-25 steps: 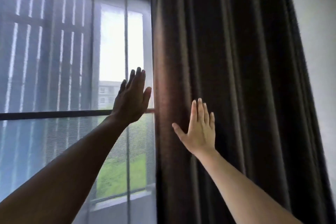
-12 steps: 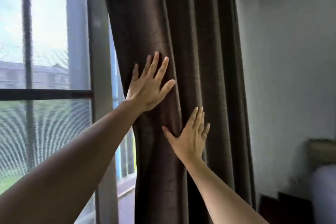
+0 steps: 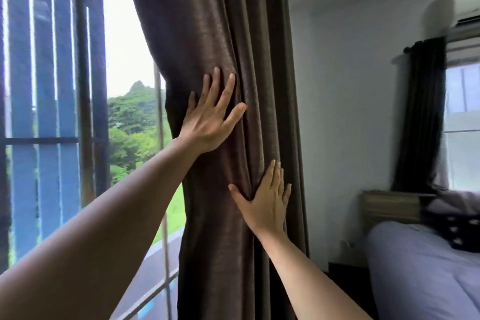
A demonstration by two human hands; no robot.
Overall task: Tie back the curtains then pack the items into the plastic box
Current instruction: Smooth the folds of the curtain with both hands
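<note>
A dark brown curtain (image 3: 215,34) hangs bunched in folds at the right side of the window (image 3: 52,112). My left hand (image 3: 210,117) lies flat on the curtain's left edge with the fingers spread, pressing the fabric to the right. Lower and to the right, my right hand (image 3: 265,205) rests flat on the folds, fingers pointing up, thumb out to the left. Neither hand grips the cloth. No tie-back, plastic box or items to pack are in view.
A white wall (image 3: 350,112) stands right of the curtain. A bed with lilac bedding (image 3: 415,280) and a wooden headboard (image 3: 389,205) is at lower right. A second dark curtain (image 3: 420,112) hangs by another window; an air conditioner (image 3: 465,8) sits above.
The curtain has been pushed further right, uncovering more window. Both hands have gone right with it and stay flat on the fabric. My view has turned right, showing the bed.
</note>
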